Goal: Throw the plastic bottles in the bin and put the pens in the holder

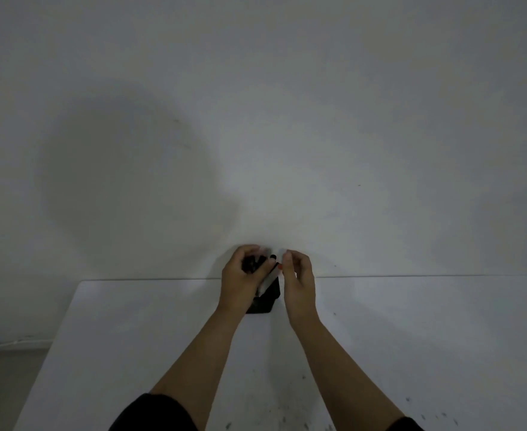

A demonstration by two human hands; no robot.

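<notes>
At about nine o'clock, off the desk's left edge, a pale cable (13,343) is lying on the floor beside a dark, blurred thing that cannot be made out. The flat white desk (131,353) is filling the lower half of the view, and both bare forearms are reaching from six o'clock toward the far edge at twelve o'clock, where a small black box-shaped pen holder (267,301) is standing close to the grey wall (287,119). The left hand (243,278) is curling narrowly around a cluster of dark pens (253,264), gripping them over the holder's mouth; whether their lower ends are already sitting inside is hidden by the palm. Just to the right, the right hand (298,275) is pinching a slim dark pen with a red tip (275,264) between thumb and forefinger, its other fingers loosely bent, and seems to be steering it in beside the bundle. No plastic bottles and no bin are showing anywhere, so that part of the task cannot be judged. The step in hand looks like seating the pens. The risk is that the light holder, standing so near the desk's far edge, is liable to tip or slide if the bunched pens are pushed in at an angle, and the single pen may be catching on the rim and slipping out of so light a pinch.
</notes>
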